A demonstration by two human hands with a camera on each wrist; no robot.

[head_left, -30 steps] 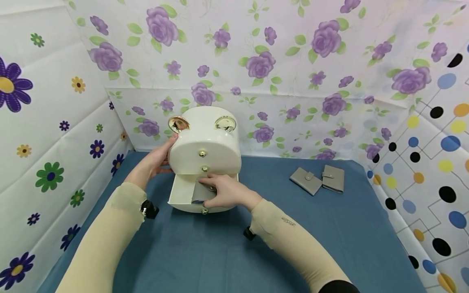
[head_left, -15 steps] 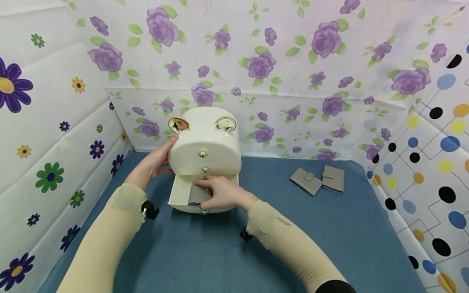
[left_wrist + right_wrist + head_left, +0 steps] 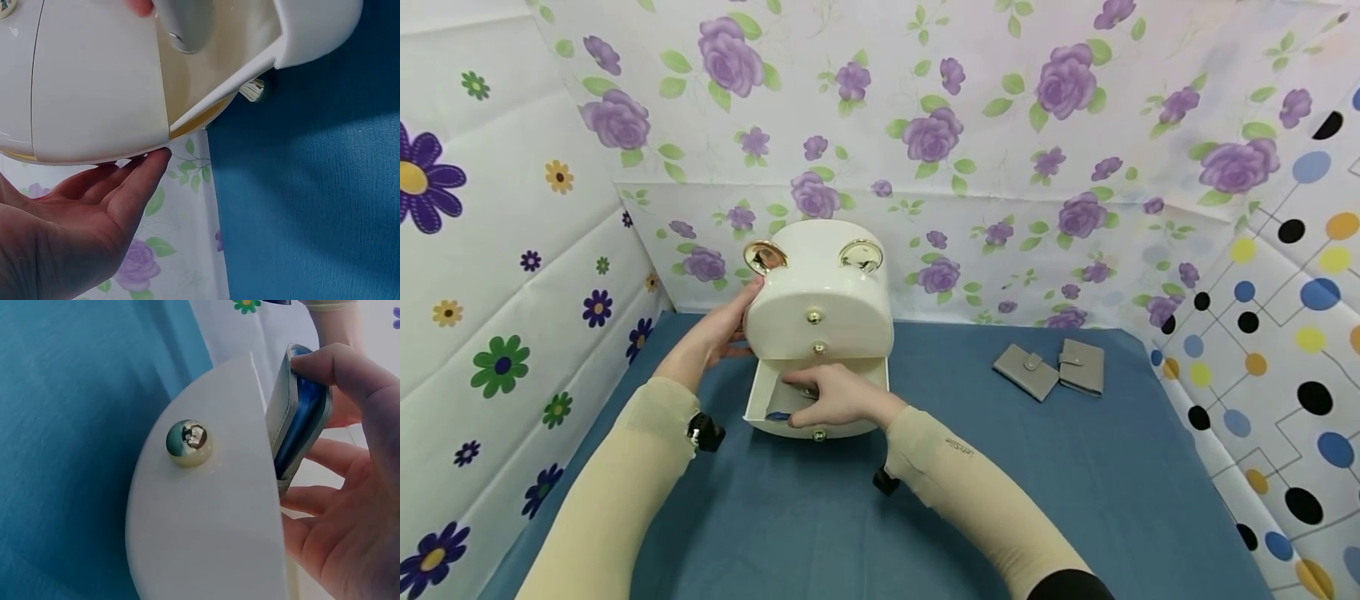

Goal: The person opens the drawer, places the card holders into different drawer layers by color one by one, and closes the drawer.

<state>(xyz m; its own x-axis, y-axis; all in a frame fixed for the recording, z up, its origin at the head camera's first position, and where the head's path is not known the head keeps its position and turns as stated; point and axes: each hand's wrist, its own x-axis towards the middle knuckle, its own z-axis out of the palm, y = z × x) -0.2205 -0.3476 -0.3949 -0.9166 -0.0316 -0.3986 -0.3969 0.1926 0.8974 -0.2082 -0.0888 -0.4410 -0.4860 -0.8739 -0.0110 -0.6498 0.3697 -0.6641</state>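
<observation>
A glossy white storage box (image 3: 820, 279) with gold ears and gold knobs stands on the blue cloth, its bottom drawer (image 3: 206, 525) pulled out. My left hand (image 3: 709, 335) rests against the box's left side; in the left wrist view its extended fingers (image 3: 140, 187) touch the wall. Over the drawer's left part, my right hand (image 3: 844, 395) pinches a small grey card wallet (image 3: 785, 400) between thumb and fingers. The right wrist view shows the wallet's blue inner edges and the thumb on its top corner, just behind the drawer front. The wallet's far end is hidden behind that front.
Two more grey wallets lie on the cloth to the right, one slanted (image 3: 1026, 372) and one nearly upright (image 3: 1082, 367), touching at a corner. A flowered backdrop (image 3: 970, 242) rises right behind the box. Patterned sheets line both sides.
My right hand has slid left across the open drawer with the grey card wallet. The left hand, box and other wallets stay in place.
</observation>
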